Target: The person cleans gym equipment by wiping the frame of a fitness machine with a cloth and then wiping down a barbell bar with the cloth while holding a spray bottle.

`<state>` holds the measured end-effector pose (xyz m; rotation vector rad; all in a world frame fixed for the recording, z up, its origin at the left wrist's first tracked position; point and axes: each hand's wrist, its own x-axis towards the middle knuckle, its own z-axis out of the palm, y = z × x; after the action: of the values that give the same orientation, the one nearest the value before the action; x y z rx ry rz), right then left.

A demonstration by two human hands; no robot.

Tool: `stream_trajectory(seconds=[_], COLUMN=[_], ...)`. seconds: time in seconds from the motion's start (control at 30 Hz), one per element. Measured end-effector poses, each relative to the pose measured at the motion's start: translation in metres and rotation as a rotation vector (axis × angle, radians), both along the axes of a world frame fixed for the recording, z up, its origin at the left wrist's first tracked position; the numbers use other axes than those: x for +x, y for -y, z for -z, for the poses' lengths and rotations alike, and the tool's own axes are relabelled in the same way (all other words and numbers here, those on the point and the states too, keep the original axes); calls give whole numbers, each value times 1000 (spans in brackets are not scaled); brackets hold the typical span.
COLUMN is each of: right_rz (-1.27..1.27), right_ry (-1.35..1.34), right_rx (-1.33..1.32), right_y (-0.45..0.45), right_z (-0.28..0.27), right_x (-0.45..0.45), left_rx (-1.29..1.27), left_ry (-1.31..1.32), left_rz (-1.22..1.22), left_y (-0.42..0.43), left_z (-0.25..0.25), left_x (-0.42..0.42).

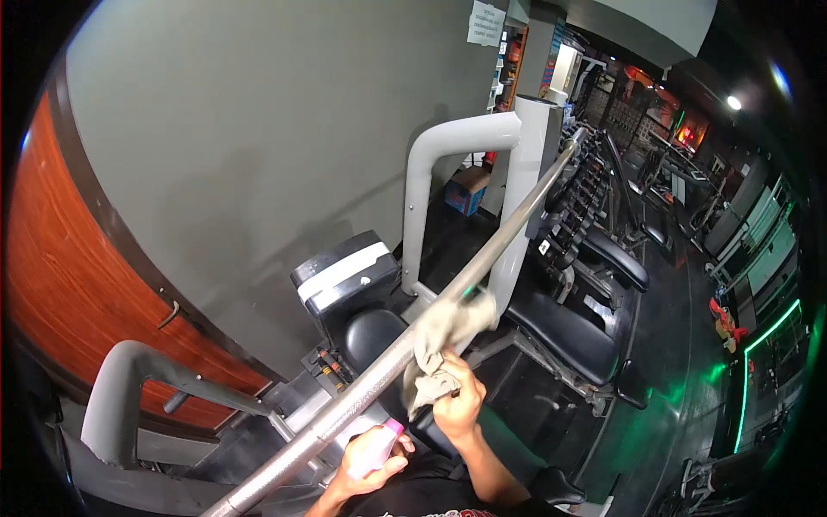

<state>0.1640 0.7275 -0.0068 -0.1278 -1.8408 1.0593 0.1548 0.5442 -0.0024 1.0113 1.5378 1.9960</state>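
A long metal barbell (366,388) runs diagonally across the view, its near part knurled. My right hand (461,405) is closed on a crumpled cream-coloured cloth (438,338), which lies against the bar and is slightly blurred. Below the bar, my left hand (392,468) wraps around a small pink bottle (376,446), its pink top pointing up; the fingers partly hide it. The bottle is close to the bar, but I cannot tell whether it touches.
A grey rack frame (422,198) stands under the bar, with a padded black seat (375,336) behind it. Benches (564,336) and a dumbbell rack (577,207) line the right. A wooden door (77,284) and grey wall are at left.
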Motion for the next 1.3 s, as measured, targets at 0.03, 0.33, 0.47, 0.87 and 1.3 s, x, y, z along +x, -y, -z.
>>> stream_trajectory(seconds=[0.03,0.33,0.47,0.87,1.3], right_rz=[-80,-648,-831,-511,14], right_ry=[123,-64,-153,-61,-20], right_rx=[-138,-1729,-1667,-1124,277], right_y=[0,-39,-51,20,-37], right_z=[5,23,-2,-2,-53], right_x=[4,-15,-35,-5,-43], left_rx=[1,-28,-47,-19,36], left_ry=[2,-265,-320,-209,-202], left_rz=[-1,-1,1,-70,16], left_y=[-2,-2,-2,-6,-20], left_z=[-1,-8,-5,-3,0], left_x=[-2,-7,-8,-8,-13])
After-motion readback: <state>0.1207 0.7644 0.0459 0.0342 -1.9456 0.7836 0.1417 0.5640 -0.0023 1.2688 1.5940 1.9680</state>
